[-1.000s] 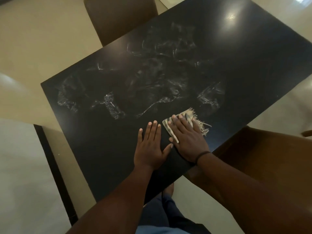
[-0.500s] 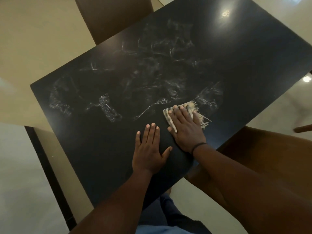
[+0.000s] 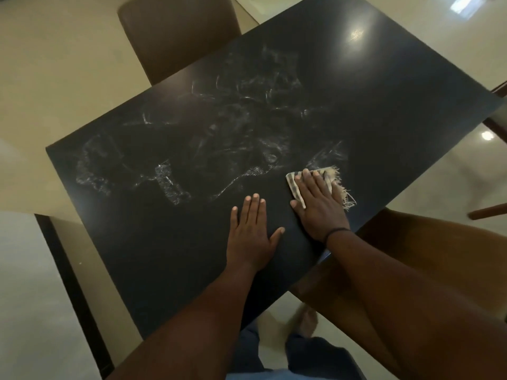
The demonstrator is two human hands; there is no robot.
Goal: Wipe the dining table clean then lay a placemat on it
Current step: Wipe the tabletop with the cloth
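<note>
Mid-wipe. Right hand (image 3: 319,207) lies flat, fingers straight, pressing the cloth (image 3: 330,178) onto the dark counter (image 3: 384,105) close to its near-right edge; nothing curled round it, so that grip is open and friction alone holds the cloth. Left hand (image 3: 251,231) also flat and open, bracing on bare counter just left of it.

Whitish smears (image 3: 233,138) cover most of the middle and left of the counter, so wiping looks far from done. No placemat in view.

Risks:
- Cloth is small and frayed, threads (image 3: 347,197) trailing toward the edge. A stroke to the right could push it off the counter.
- Flat-palm pressure only: cloth may bunch or slip out from under the fingers on a fast pass.
- Residue looks dry and streaky; could just get spread around.
- Left palm may leave fresh marks on the wiped area.
- Chair (image 3: 411,256) close to the right forearm could hamper reach to the far smears.
</note>
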